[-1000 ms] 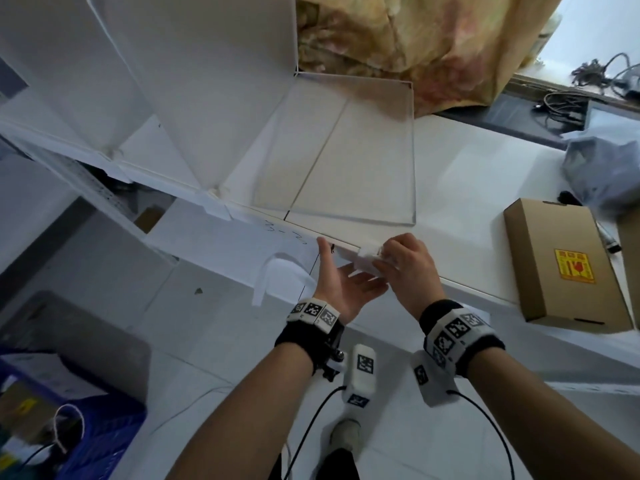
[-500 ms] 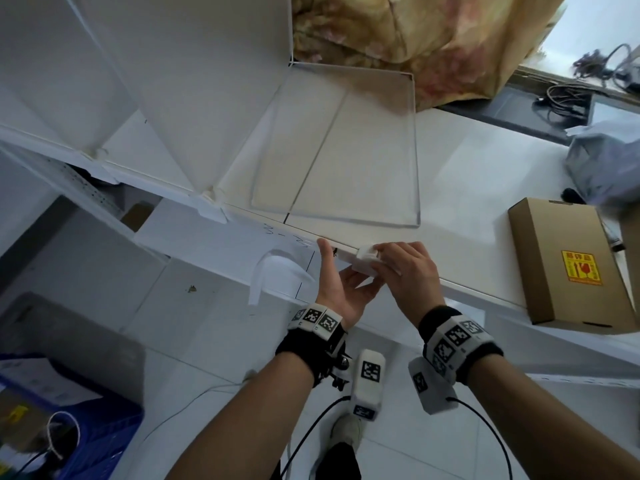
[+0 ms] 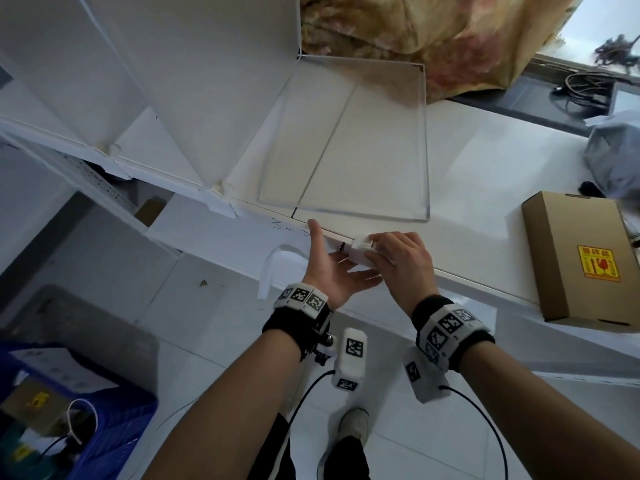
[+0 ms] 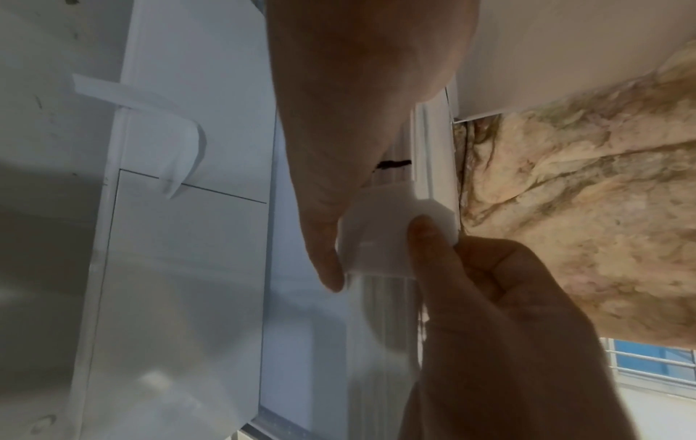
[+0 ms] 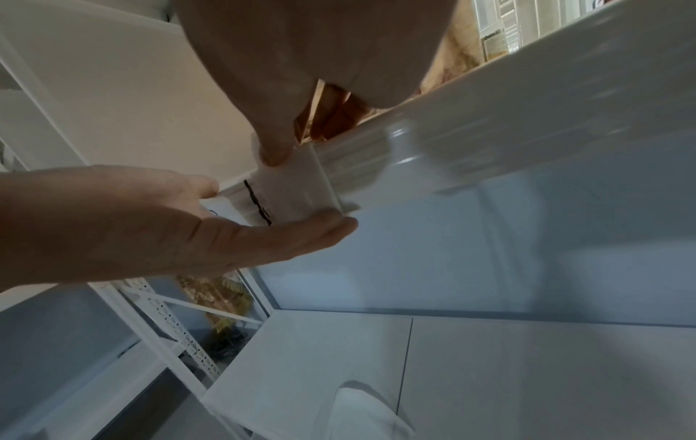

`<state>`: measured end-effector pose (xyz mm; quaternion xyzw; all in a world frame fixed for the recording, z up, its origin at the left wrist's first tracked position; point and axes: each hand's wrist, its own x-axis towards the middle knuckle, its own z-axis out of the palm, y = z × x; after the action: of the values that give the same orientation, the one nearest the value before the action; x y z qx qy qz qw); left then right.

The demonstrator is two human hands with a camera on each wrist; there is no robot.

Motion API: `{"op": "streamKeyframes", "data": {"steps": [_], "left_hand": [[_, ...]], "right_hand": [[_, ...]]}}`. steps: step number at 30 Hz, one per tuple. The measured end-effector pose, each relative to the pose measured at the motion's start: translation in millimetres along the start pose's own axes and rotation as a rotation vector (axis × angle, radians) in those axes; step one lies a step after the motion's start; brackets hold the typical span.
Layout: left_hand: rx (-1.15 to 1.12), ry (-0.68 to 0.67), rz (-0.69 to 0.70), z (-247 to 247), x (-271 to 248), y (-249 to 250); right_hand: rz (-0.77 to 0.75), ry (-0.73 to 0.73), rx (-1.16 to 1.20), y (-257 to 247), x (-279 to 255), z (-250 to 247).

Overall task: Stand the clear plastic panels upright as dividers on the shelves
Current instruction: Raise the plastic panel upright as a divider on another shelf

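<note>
Clear plastic panel point(image 3: 360, 140) stands upright on the white shelf point(image 3: 485, 174), its near bottom edge just behind the shelf's front lip, at about twelve o'clock from our hands. To its left, at roughly ten o'clock, a white divider panel point(image 3: 194, 81) already stands on the same shelf.

At the front lip we hold a small white plastic clip point(image 3: 360, 249). Our right hand point(image 3: 401, 261) pinches it, thumb on its front face and fingers curled over the top, as the right wrist view shows. Our left hand point(image 3: 332, 268) lies palm up beneath the lip, fingers straight and relaxed, one fingertip touching the clip's lower edge; its thumb points up toward the panel. A black pen mark point(image 5: 258, 205) runs down the lip just left of the clip.

Farther out, a brown cardboard box point(image 3: 581, 261) with a yellow label sits on the shelf at three o'clock, well apart from the panel. A grey plastic bag point(image 3: 613, 157) lies at two o'clock. A floral curtain point(image 3: 433, 32) hangs behind the panel. A blue crate point(image 3: 104, 441) stands on the tiled floor at eight o'clock.
</note>
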<state>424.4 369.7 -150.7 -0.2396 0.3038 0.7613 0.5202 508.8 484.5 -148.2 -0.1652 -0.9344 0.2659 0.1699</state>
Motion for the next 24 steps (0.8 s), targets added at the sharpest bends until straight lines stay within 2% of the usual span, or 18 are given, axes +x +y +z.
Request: {"op": "streamKeyframes", "data": {"steps": [6, 11, 17, 24], "left_hand": [[0.07, -0.073, -0.058, 10.8, -0.5, -3.2], [0.033, 0.042, -0.004, 8.5, 4.9, 3.3], [-0.025, -0.021, -0.043, 4.9, 5.5, 13.6], [0.015, 0.089, -0.026, 4.5, 4.2, 15.2]], "right_hand": [[-0.017, 0.001, 0.005, 0.0, 1.4, 0.3], [-0.031, -0.004, 0.036, 1.9, 3.0, -1.3], [-0.029, 0.018, 0.023, 4.0, 1.9, 1.6], [-0.03, 0.031, -0.023, 2.2, -0.3, 1.9]]}}
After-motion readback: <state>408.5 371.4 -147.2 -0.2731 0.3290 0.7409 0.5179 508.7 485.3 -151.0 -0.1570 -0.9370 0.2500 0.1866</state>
